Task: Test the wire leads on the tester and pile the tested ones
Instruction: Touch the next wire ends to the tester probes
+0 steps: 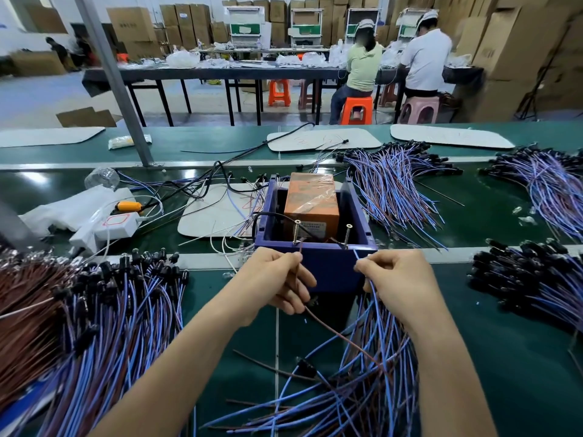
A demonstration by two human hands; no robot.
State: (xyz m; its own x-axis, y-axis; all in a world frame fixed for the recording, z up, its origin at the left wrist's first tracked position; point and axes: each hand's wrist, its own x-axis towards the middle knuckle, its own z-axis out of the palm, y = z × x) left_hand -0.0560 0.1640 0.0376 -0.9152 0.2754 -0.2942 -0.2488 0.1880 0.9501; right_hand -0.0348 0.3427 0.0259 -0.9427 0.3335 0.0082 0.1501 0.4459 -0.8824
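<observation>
Left hand (277,282) pinches brown lead (340,335), right hand (397,280) pinches blue lead (376,302), both just before tester box (331,272) near wall; lead tips point up toward its rim screws (296,232), lengths trailing back over counter (520,357).

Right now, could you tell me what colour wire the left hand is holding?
A thin reddish-brown wire, clearest in the head view.

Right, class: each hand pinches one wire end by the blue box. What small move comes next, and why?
Probably touch each tip to a screw. The left hand pinches the brown wire just under the left screw, the right hand the blue wire just short of the right screw on the rim of the blue box; neither tip seems to touch yet.
</observation>
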